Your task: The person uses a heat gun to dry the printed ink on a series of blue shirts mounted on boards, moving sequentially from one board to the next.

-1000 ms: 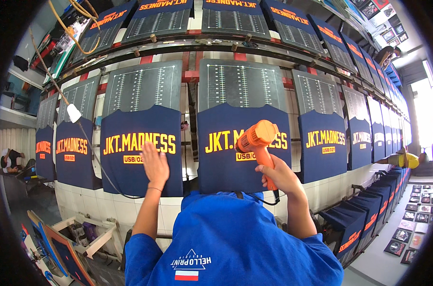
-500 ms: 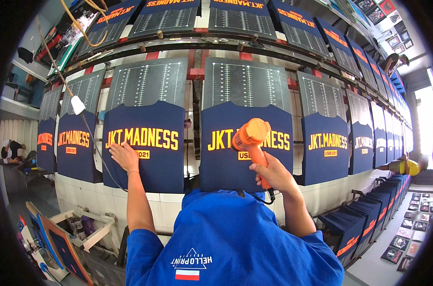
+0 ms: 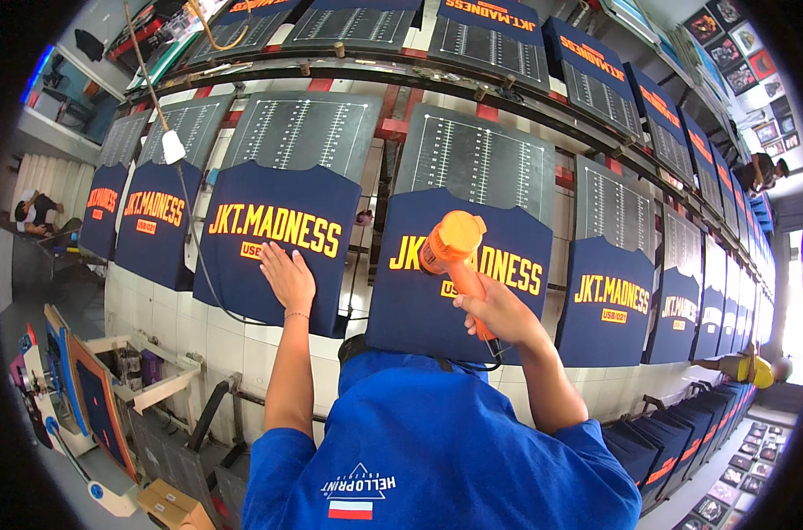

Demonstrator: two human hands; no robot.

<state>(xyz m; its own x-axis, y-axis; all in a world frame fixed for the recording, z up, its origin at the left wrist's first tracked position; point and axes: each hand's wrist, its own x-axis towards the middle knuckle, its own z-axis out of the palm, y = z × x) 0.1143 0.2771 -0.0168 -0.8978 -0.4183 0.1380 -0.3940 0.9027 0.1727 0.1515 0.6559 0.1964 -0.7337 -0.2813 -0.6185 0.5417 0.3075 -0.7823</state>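
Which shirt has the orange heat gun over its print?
The navy shirt seen behind the right hand; only its lettering is partly hidden by the heat gun.

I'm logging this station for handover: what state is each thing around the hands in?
Left hand: open, over the left shirt's print; contact unclear
Right hand: closed around the heat gun's handle
Orange heat gun: held up; on or off unclear
Left shirt: spread on its board, print up
Right shirt: spread likewise, print partly hidden
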